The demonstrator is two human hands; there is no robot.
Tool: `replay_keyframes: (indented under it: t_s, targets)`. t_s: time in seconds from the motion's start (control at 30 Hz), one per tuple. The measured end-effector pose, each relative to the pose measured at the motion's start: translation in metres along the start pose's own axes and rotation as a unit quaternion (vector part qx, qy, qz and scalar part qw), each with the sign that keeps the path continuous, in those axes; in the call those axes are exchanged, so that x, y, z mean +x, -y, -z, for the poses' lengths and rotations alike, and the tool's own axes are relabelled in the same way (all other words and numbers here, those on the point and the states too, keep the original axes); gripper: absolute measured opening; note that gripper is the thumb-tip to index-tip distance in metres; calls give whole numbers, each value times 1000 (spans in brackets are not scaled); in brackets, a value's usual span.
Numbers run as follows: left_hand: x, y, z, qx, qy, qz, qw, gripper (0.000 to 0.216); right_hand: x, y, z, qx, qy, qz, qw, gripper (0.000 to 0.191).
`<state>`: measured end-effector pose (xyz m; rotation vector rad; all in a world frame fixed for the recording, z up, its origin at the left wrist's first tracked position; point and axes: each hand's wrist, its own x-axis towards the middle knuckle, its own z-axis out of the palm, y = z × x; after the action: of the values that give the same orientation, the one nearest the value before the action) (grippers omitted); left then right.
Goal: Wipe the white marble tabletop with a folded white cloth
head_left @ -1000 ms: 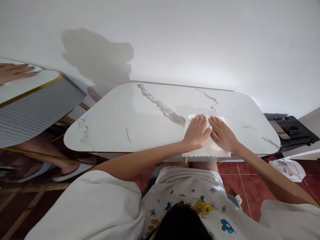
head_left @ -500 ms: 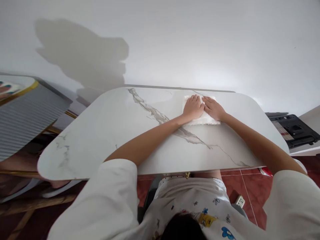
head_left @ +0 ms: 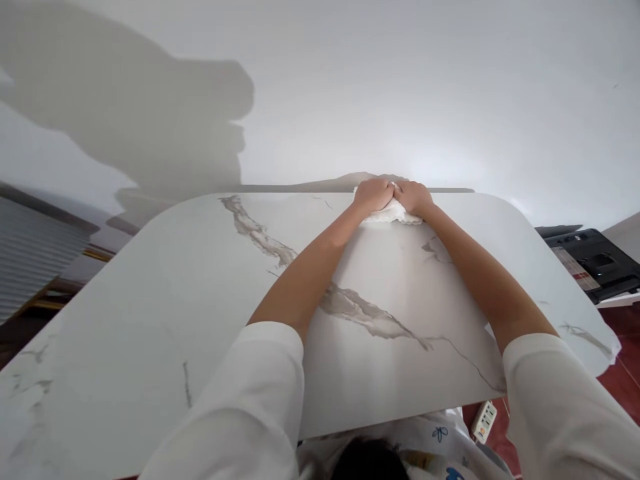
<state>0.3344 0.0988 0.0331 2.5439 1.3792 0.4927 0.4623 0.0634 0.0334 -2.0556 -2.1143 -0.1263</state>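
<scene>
A white cloth (head_left: 393,214) lies bunched at the far edge of the marble-patterned table (head_left: 240,287), close to the wall. My left hand (head_left: 374,195) presses on its left part, the fingers curled over the far side. Beside it, my right hand (head_left: 414,198) grips the right part of the cloth, and the two hands almost touch at the thumbs. Both arms stretch forward across the tabletop. The fingertips are hidden behind the knuckles, over the table's far edge.
The white wall (head_left: 425,87) rises just behind the table. A black portable stove (head_left: 597,260) stands at the right. Low on the right, a power strip (head_left: 483,421) lies on the red tiled floor (head_left: 620,353). A grey ribbed panel (head_left: 35,247) is at the left.
Both hands have pushed the cloth away from me to the far edge. The fingers went from lying flat to curled, and the cloth is more bunched. My view has leaned forward.
</scene>
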Motion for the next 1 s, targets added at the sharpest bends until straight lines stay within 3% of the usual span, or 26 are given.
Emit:
replay_keyframes:
  t_s: [0.23,0.5,0.77,1.0]
  targets:
    - [4,6,-5,5,-32,-13,999,39,2,0,3,24,11,3,1000,45]
    - [-39,-11,-6,28,-91,-42,995,36,-28,0,1,25,-40,98,994,44]
    - [-111,-32,-1,46,-70,-47,995,46,-95,18,6,18,-25,108,994,55]
    - [-216,-58,9,27,-33,-17,999,53,-200,55,23,18,-10,129,991,57]
